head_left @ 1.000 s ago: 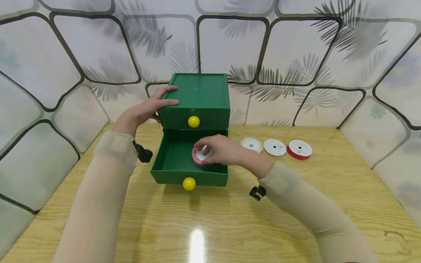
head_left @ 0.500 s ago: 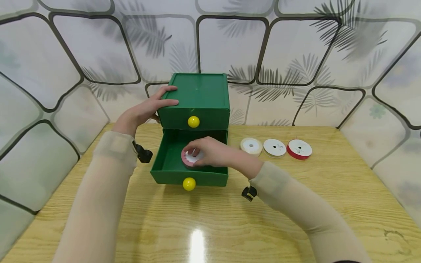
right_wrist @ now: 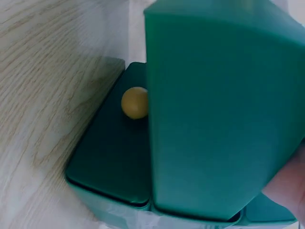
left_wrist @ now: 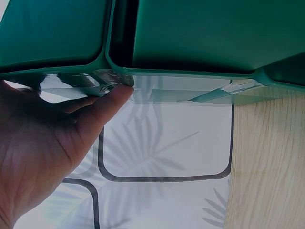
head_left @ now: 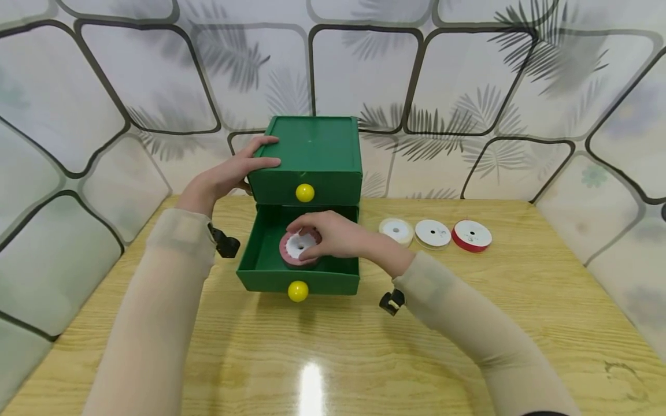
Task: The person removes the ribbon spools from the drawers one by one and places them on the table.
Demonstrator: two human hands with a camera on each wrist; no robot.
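Observation:
A green drawer cabinet (head_left: 314, 144) stands at the table's back, its middle drawer (head_left: 322, 282) pulled out. My left hand (head_left: 229, 173) holds the cabinet's left upper edge, fingers over the top and thumb (left_wrist: 107, 109) against the side. Inside the drawer lies a pink ribbon spool (head_left: 291, 245), white face up with its centre hole showing. My right hand (head_left: 335, 234) hovers over the spool's right part, index finger and thumb parted and fingertips right at the spool. In the right wrist view the drawer's outer wall (right_wrist: 219, 119) hides the spool and most of that hand.
Right of the cabinet lie a cream ribbon spool (head_left: 396, 230), a white-faced spool (head_left: 432, 233) and a red ribbon spool (head_left: 471, 236). Yellow round knobs (head_left: 304, 192) stick out from the drawer fronts. A shut drawer (right_wrist: 114, 152) sits under the open one. A patterned wall stands behind.
My right hand has carried the pink ribbon spool leftward within the drawer, and its fingers have since spread, baring more of the spool's face. My left hand has stayed on the cabinet.

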